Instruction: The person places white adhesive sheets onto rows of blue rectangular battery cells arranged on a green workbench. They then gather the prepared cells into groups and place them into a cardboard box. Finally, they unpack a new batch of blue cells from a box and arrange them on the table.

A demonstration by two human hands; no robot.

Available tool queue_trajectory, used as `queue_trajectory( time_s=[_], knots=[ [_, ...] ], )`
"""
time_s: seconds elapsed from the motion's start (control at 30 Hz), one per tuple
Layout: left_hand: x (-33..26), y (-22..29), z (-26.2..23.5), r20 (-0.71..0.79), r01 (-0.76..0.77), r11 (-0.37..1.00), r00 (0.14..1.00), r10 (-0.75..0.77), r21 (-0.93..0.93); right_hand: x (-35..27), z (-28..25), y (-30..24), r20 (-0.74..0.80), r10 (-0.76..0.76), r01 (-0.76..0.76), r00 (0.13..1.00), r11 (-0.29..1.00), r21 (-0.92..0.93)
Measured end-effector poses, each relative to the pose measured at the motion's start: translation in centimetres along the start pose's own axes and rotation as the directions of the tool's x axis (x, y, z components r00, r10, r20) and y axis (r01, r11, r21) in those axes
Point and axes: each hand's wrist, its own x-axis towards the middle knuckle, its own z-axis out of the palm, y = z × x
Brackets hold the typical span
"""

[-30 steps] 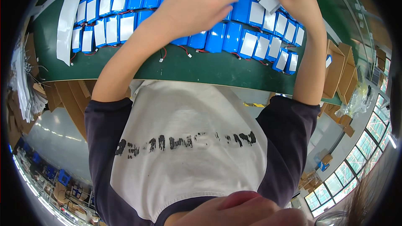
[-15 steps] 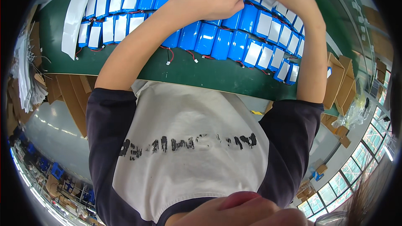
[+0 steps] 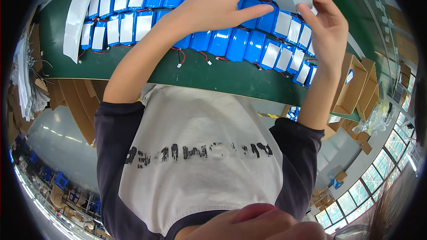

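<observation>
Label (image 3: 293,3) pinched between both hands, upper right of frame
Left hand (image 3: 222,2) and right hand (image 3: 327,26) grip opposite ends; long axis runs across, above blue packs (image 3: 235,44).

Glossy blue rectangular battery packs (image 3: 235,44) carry pale silver-grey labels and thin red and black wires, lying across the dark green flat table top (image 3: 213,75) in the upper frame. Upper left lies a white paper strip (image 3: 78,15). Brown cardboard boxes (image 3: 353,84) sit right.
</observation>
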Motion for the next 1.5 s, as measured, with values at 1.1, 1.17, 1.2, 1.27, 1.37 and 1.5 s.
queue_trajectory(
  time_s=[1.1, 1.17, 1.2, 1.27, 1.37, 1.5],
  knots=[
    [-4.0, 0.5, 2.8, 0.377, -0.258, 0.907, 0.918, 0.123, 0.333, -2.9, 6.6, 1.8, -0.172, -0.278, 0.040, 0.945, 0.622, -0.782],
    [-3.9, 0.5, 2.8, 0.373, -0.257, 0.908, 0.919, 0.125, 0.331, -2.0, 6.8, 1.1, -0.081, -0.472, 0.122, 0.878, 0.383, -0.916],
    [-3.8, 0.3, 2.8, 0.355, -0.264, 0.913, 0.923, 0.146, 0.312, -2.0, 6.7, 1.5, -0.099, -0.454, 0.105, 0.885, 0.403, -0.909],
    [-3.9, -0.1, 2.9, 0.319, -0.280, 0.920, 0.929, 0.187, 0.274, -2.0, 6.4, 2.5, -0.135, -0.418, 0.071, 0.898, 0.442, -0.894],
    [-4.2, 0.3, 2.7, 0.158, -0.238, 0.949, 0.965, 0.207, 0.207, -2.2, 5.9, 1.9, -0.202, -0.364, 0.043, 0.909, 0.565, -0.824],
    [-5.6, 1.8, 2.0, 0.029, -0.120, 0.990, 0.993, 0.118, 0.076, -4.6, 5.2, -1.6, -0.092, -0.124, 0.091, 0.988, 0.949, -0.302]
  ],
)
